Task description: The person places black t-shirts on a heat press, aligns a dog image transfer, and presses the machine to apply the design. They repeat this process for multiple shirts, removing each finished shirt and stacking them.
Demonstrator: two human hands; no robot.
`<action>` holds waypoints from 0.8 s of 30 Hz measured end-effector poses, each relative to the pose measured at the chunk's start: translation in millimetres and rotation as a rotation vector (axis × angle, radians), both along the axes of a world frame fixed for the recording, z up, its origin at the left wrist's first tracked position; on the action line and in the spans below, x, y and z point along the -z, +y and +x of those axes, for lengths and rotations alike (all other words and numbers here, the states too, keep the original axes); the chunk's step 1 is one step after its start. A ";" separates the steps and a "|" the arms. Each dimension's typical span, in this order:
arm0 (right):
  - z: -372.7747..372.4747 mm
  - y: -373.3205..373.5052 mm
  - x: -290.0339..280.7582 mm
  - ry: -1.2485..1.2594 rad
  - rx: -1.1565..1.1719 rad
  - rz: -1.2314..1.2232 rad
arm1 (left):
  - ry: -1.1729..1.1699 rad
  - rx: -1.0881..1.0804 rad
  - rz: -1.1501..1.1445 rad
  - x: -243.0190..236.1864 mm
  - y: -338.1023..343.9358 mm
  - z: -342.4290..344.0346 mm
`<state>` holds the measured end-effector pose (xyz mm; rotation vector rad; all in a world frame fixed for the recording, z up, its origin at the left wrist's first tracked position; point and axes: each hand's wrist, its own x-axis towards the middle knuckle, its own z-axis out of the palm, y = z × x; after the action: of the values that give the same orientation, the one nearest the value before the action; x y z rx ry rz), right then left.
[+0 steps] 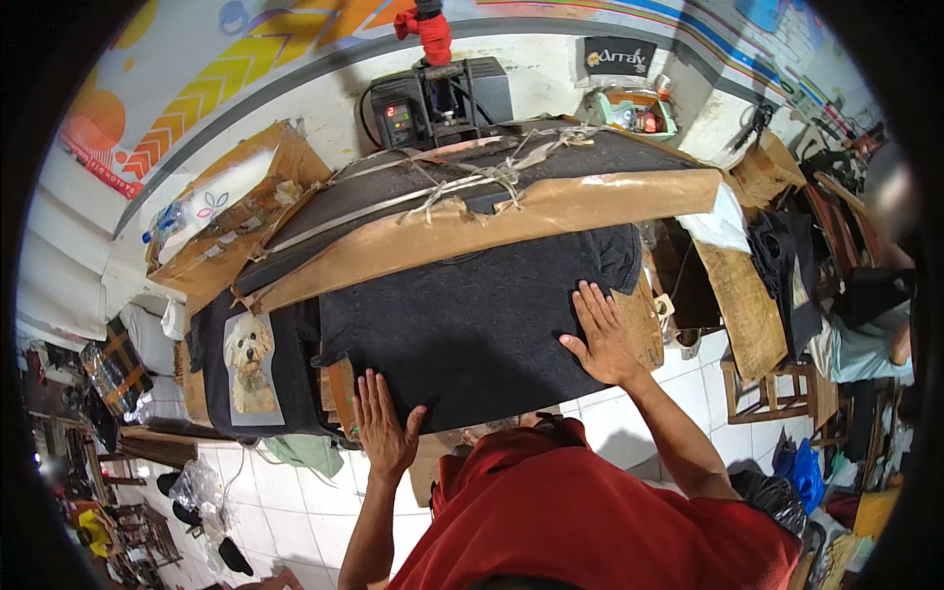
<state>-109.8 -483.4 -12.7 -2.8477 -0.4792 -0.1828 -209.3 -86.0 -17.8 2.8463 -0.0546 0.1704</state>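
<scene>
Your red shirt point(580, 516) fills the near middle. Beyond it, a black garment point(472, 334) lies spread on the tabletop point(644, 329). Your grip is wide and holds nothing: the left hand point(387, 438) is flat at the garment's near left edge, the right hand point(604, 349) flat at its right edge, fingers stretched.

A brown cardboard strip point(600, 205) crosses along the garment's far side, fronting a dark press point(383, 192); you cannot tell whether it touches the cloth. To the left lies a dark garment with a dog picture point(254, 369), and farther off a cardboard box point(280, 162). A control box point(395, 120) stands far behind the press, with a pale green tray point(672, 125) to its right. On the right, a brown board point(742, 315) leans beside dark clothes point(775, 258), above a wooden stool point(733, 393).
</scene>
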 end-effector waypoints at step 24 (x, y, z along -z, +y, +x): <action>129.0 -245.7 203.8 0.164 0.831 0.152 | -0.203 -0.351 -0.493 -22.2 -114.2 8.8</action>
<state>19.3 -729.1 -216.6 -2.6953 0.7336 -0.1166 -200.6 -200.2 4.4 2.3159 0.3922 0.4739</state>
